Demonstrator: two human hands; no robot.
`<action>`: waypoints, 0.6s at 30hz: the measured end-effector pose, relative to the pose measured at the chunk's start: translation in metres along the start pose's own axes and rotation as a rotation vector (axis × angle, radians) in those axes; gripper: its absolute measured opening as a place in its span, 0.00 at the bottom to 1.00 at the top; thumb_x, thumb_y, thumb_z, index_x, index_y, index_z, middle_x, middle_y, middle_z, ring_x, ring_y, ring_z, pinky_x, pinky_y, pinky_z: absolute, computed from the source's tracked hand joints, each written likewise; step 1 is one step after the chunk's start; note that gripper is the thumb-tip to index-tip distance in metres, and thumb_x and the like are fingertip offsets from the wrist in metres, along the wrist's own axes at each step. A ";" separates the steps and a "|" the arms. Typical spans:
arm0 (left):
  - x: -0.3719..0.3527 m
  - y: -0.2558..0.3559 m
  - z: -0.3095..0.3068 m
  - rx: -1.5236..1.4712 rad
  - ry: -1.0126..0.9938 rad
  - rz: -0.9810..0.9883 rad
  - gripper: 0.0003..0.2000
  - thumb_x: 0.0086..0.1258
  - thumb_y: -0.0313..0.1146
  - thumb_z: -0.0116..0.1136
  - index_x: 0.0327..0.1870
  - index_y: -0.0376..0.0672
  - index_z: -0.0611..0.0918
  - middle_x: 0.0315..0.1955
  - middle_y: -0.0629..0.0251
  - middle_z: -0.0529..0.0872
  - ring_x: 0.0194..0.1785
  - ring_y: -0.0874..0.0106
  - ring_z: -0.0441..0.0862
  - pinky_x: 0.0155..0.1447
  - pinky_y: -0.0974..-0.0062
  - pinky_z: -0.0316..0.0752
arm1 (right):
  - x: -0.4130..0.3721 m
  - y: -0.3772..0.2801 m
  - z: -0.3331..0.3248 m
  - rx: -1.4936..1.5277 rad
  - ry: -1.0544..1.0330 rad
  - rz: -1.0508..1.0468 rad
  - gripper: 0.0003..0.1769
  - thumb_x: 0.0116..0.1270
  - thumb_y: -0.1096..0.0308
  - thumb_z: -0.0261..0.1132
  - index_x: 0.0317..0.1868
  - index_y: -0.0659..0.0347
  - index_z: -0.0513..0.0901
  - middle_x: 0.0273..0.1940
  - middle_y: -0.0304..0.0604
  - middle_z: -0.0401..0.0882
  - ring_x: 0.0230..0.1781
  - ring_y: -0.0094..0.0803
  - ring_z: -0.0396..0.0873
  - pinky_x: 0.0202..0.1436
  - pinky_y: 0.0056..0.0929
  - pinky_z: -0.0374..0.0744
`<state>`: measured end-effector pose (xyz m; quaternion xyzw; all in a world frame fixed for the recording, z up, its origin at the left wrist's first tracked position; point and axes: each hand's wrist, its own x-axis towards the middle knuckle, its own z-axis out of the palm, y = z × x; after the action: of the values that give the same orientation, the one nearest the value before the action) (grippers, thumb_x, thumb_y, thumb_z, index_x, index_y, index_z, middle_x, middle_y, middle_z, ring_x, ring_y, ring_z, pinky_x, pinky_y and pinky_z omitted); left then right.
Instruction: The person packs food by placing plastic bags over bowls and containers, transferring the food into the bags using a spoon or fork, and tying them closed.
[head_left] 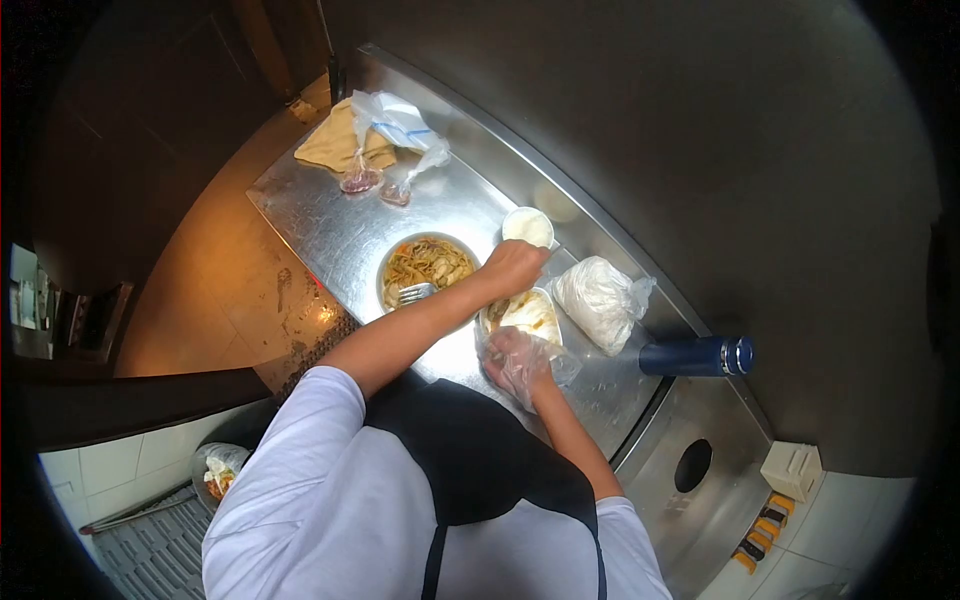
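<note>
My left hand (pixel 515 266) is closed just below a white cup (pixel 528 228) of pale, whitish contents. Whether its fingertips pinch something I cannot make out. My right hand (pixel 512 358), inside a clear plastic glove or bag, curls at the lower edge of a soft white wrapper (pixel 530 318) with brownish bits on it. The wrapper lies over a light-coloured tray or plate, mostly covered. Left of both hands stands a round bowl (pixel 428 262) of shredded vegetable filling with pale chunks. A fork (pixel 417 293) rests in it, and my left forearm crosses its lower edge.
A tied bag of white powder (pixel 603 304) and a blue bottle (pixel 695 356) lie along the wall on the right. At the far end are a tan cloth (pixel 345 140) and small knotted plastic bags (pixel 362 181). A sink basin (pixel 668 520) adjoins the steel counter (pixel 320 225).
</note>
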<state>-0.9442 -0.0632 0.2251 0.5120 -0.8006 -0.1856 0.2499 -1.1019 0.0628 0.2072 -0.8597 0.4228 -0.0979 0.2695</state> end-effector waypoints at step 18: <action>-0.006 -0.019 0.003 -0.014 -0.040 -0.121 0.11 0.64 0.36 0.67 0.36 0.36 0.84 0.28 0.48 0.88 0.37 0.50 0.88 0.42 0.54 0.81 | 0.017 0.048 -0.022 1.689 0.042 0.731 0.19 0.62 0.68 0.70 0.53 0.64 0.83 0.45 0.43 0.86 0.43 0.33 0.86 0.51 0.30 0.84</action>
<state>-0.9296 -0.0652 0.2106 0.5538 -0.7718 -0.2160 0.2257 -1.1327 0.0166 0.1984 -0.1880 0.4611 -0.2985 0.8142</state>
